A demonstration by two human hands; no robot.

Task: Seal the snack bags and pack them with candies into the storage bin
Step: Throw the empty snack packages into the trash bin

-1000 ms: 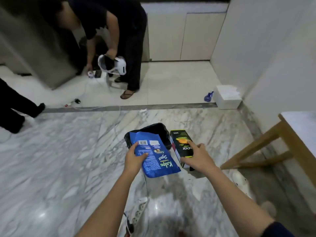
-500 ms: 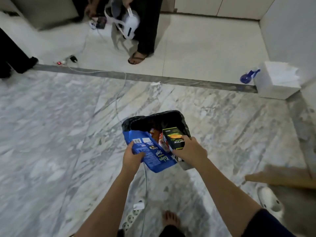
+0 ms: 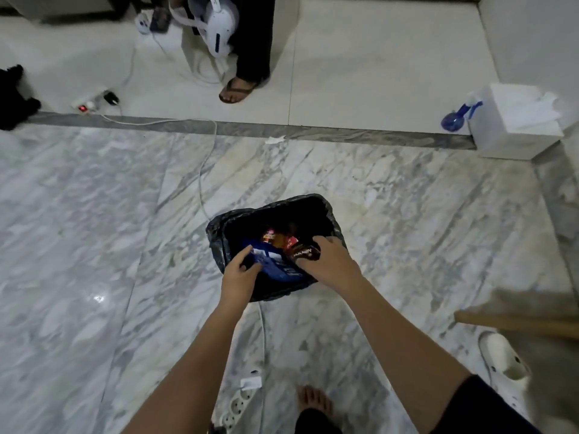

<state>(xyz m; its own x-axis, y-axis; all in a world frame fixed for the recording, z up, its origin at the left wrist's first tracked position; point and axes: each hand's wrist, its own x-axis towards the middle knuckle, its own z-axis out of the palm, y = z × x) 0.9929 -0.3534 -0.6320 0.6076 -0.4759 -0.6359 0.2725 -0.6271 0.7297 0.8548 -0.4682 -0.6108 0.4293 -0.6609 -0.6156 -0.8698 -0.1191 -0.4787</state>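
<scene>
Snack bag [image 3: 277, 266], blue: sitting in the near half of the storage bin [image 3: 340, 233], with the left hand [image 3: 239, 277] curling round its near-left edge. Seal: not showing, so pressing down may be forcing it open and spilling the contents. Dark packet [image 3: 303, 253], just right: the right hand [image 3: 332, 261] is clamping it and risking crushing the orange packets [image 3: 273, 237] just beyond. Black liner [image 3: 272, 292]: hanging loosely, and the wrists may be dragging it inward. White cable [image 3: 203, 170], farther: lying beside the bin, possibly snagging.

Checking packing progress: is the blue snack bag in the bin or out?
In: the blue snack bag sits below the bin rim, left hand gripping it.
</scene>
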